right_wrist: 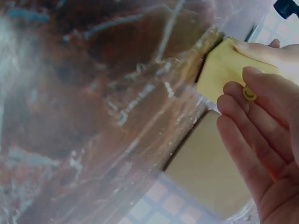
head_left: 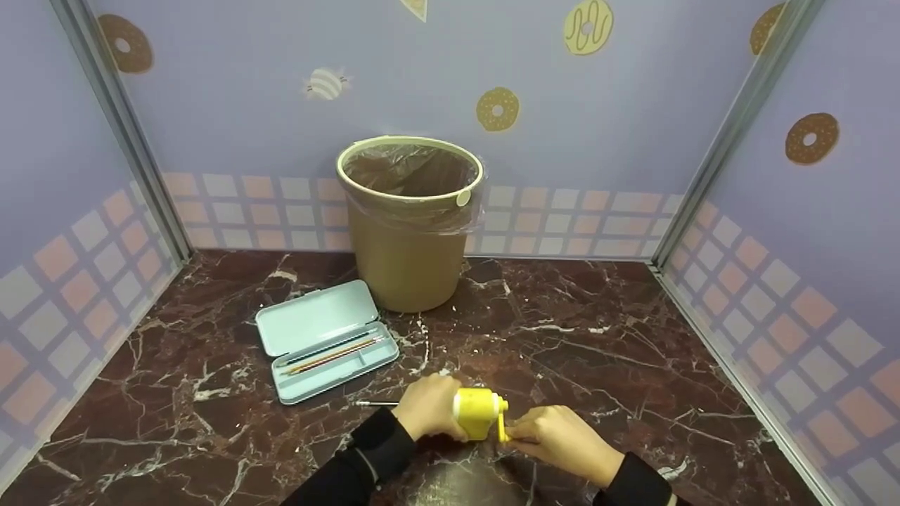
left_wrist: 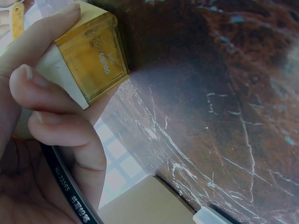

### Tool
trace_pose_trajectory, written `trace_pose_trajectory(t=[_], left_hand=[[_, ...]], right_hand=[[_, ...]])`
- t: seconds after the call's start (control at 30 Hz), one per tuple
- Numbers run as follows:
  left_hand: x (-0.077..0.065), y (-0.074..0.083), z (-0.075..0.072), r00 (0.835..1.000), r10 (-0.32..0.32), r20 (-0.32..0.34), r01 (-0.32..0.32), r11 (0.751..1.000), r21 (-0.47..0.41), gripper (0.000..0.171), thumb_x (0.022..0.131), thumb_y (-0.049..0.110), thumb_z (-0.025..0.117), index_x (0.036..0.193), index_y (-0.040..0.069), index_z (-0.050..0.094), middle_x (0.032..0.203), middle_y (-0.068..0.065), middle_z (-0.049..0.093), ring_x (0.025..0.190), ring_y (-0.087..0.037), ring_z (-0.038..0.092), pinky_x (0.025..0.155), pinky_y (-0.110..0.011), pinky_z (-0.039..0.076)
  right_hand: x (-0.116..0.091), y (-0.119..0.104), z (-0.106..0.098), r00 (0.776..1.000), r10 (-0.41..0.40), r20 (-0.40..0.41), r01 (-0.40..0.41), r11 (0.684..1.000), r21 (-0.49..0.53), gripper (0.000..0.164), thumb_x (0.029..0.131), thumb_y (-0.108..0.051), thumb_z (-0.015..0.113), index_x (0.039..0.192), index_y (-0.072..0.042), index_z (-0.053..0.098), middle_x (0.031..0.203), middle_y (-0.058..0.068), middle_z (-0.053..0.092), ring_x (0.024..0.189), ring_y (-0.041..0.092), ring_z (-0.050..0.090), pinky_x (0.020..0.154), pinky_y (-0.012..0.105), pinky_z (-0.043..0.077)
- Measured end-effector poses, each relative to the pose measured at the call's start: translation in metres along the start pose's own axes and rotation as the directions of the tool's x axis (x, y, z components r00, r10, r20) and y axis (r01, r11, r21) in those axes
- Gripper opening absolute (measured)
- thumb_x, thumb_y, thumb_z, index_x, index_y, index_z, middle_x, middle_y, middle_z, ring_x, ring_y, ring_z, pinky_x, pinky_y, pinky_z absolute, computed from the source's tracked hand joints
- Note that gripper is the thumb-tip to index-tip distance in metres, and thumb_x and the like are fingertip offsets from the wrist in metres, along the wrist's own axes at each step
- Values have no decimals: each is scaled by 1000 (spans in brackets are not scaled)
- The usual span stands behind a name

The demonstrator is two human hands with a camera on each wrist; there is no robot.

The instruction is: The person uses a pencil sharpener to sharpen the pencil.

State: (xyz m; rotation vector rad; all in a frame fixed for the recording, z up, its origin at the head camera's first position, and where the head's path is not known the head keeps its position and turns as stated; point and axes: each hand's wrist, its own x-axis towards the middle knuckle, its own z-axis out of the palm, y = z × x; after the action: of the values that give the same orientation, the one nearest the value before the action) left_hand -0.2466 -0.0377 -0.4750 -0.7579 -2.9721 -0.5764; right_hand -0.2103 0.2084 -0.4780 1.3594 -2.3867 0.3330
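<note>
A yellow crank pencil sharpener is gripped by my left hand above the dark marble surface. Its see-through yellow shavings box carries small lettering. A black pencil with white print runs through the left palm toward the white side of the sharpener; in the head view its end pokes out to the left of that hand. My right hand pinches the crank handle between thumb and fingers, and the handle's round end shows between them in the right wrist view.
An open light-blue pencil case with several pencils lies to the left, its lid laid back. Behind it stands a tan bin lined with a clear bag. Patterned panels wall in the back and both sides.
</note>
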Motion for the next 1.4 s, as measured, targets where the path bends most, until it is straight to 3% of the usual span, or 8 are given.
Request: trace_pose_trajectory(t=[0.23,0.4,0.57,0.7,1.4], left_hand=[[0,0,-1,1000,-7,8,8,1000,-9,50,51,29,100,83,9,67,77,-2,68,66,-16,59,61,-32,54],[0,0,-2,1000,-3,5,3,1000,-15,50,50,29,99,83,9,67,77,-3,68,67,-16,59,61,-32,54],[0,0,-2,1000,0,3,0,1000,-15,50,50,29,100,82,9,67,76,-3,69,67,-17,59,60,-32,54],[0,0,-2,1000,11,3,-11,1000,7,51,49,30,99,83,9,68,76,-3,69,67,-18,61,61,-34,56],[0,1,-1,1000,2,-4,-2,1000,-9,49,50,29,99,82,10,67,76,-3,69,65,-16,60,60,-32,55]], right_hand=[[3,0,-8,1000,-22,3,22,1000,7,11,82,-19,84,93,-18,81,79,-9,76,69,0,69,65,14,54],[6,-2,-20,999,26,38,-28,998,54,15,84,-16,82,98,-15,82,83,-6,77,72,3,70,67,13,55],[12,1,-29,1000,27,5,-27,999,24,18,83,-15,82,102,-14,82,86,-5,79,74,4,72,69,15,56],[15,4,-30,999,21,-30,-22,1000,-8,18,82,-15,83,100,-14,82,86,-5,79,74,6,72,68,16,57],[34,30,-21,981,183,-70,-186,982,-43,20,84,-17,81,104,-12,81,92,1,81,79,13,75,71,27,61]])
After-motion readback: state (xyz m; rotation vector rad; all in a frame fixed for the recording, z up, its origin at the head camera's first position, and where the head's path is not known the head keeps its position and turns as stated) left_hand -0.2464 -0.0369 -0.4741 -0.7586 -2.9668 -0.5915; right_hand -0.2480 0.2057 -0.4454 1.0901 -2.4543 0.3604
